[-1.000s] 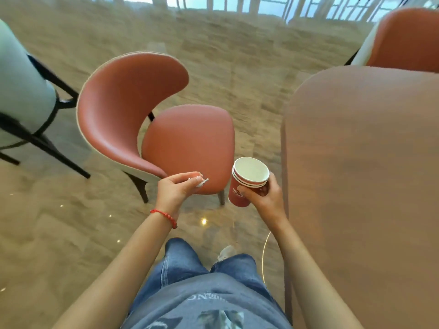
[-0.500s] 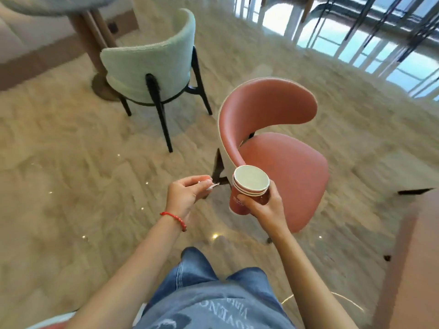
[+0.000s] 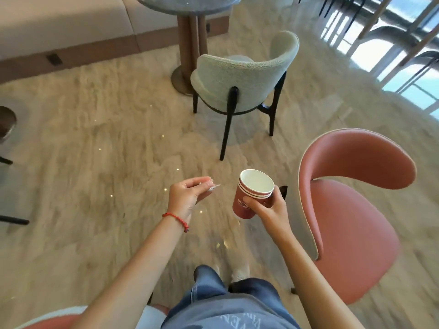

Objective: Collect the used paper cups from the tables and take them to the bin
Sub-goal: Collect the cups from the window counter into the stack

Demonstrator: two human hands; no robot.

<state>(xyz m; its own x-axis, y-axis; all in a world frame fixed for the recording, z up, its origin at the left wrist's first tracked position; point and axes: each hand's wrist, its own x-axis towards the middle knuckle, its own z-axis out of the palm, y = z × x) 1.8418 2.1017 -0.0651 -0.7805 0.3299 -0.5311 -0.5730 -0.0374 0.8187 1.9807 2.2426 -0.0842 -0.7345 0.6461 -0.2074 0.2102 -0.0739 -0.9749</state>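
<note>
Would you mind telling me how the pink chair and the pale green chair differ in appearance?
The pink chair has a smooth, leather-like surface, while the pale green chair is covered in nubby, fleecy fabric. The green chair's thin black legs are plainly visible; the pink chair's are mostly hidden. The pink chair stands beside the right hand, the green one farther off. Both have curved wraparound backs.

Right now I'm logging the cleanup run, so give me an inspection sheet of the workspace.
Surface: pale polished floor; round table ahead, top mostly out of frame.
Job's things: nested red paper cups, upright, topmost looks empty; no bin seen.
Clutter: small white scrap.
Grippers: right hand grips the cups; left hand pinches the scrap.
Cables: nothing seen.
Surroundings: pink chair at right, pale green chair at the table, bench seating, windows.
</note>
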